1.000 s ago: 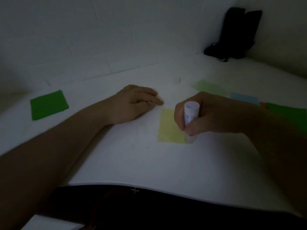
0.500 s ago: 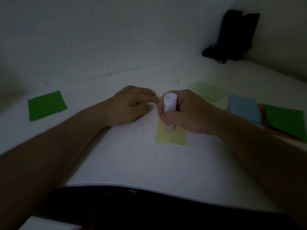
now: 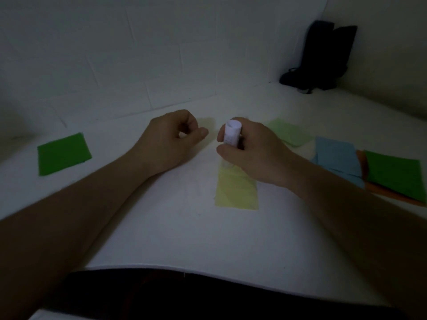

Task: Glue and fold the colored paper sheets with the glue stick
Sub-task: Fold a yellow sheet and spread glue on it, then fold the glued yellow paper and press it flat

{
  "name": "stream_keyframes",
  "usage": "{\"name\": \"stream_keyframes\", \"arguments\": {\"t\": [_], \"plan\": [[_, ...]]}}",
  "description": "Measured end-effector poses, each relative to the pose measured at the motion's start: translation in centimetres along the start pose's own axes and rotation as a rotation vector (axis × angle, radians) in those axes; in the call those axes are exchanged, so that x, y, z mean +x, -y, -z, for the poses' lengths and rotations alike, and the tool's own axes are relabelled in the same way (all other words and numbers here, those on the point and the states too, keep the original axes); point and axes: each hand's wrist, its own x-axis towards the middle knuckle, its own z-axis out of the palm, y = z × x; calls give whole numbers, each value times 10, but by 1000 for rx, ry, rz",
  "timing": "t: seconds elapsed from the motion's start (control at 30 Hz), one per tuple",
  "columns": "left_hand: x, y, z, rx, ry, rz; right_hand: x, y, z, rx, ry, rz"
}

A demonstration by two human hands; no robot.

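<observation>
Glue stick (image 3: 233, 132) now drawn up from the near corner to the far end of the yellow sheet (image 3: 236, 190) — right hand (image 3: 254, 153) gripping it; left hand (image 3: 171, 140) curled, empty, on the desk (image 3: 161, 227). Gluing likely nearly finished — folding next.

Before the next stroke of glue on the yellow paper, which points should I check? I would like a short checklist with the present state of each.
1. Glue stick held firmly: ok, the right hand grips it upright.
2. Glue tip touches the yellow sheet: cannot tell, the fingers and dim light hide the tip.
3. Yellow sheet lies flat on the table: ok, the visible part is flat.
4. Left hand steadies the sheet: not ok, it rests curled on the table beside it.
5. Spare sheets out of the way: ok, the blue sheet and dark green sheet lie apart.
</observation>
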Motion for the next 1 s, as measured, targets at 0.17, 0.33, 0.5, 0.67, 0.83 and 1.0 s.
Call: {"name": "stream_keyframes", "arguments": {"t": [0.17, 0.33, 0.5, 0.67, 0.83, 1.0], "plan": [[1, -1, 1, -1, -72, -9, 4, -3, 1, -41, -59, 12], [-2, -9, 8, -113, -151, -5, 16, -6, 16, -67, -350, -25], [-10, -30, 5, -246, 4, 40, 22, -3, 25, 588, -556, -193], [4, -44, 0, -579, 123, 175, 20, -1, 15, 856, -462, -329], [24, -64, -7, -804, 120, 307, 22, -9, 17, 867, -437, -407], [34, -82, -24, -941, 182, 377, 18, -8, 21, 1010, -358, -426]]}}
